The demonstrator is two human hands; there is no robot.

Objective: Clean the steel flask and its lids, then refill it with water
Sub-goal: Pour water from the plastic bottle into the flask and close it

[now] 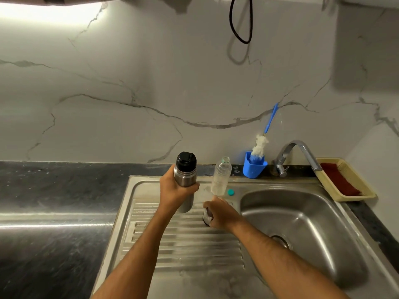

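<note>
A bright strip light [51, 12] glares from the upper left, streaking the dark countertop [54, 223]; wide-angle edges bend, slightly soft.

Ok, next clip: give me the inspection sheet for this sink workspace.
Surface: ribbed steel drainboard beside the basin, streaked.
Job's things: steel flask with black inner lid, upright; small steel outer lid; blue-handled bottle brush in a blue holder.
Clutter: clear plastic bottle, uncapped; teal cap; yellow tray with a red cloth.
Hands: left hand grips the flask; right hand holds the outer lid.
Cables: black loop hanging on the wall.
Surroundings: marble-look wall, chrome tap, not running.
</note>
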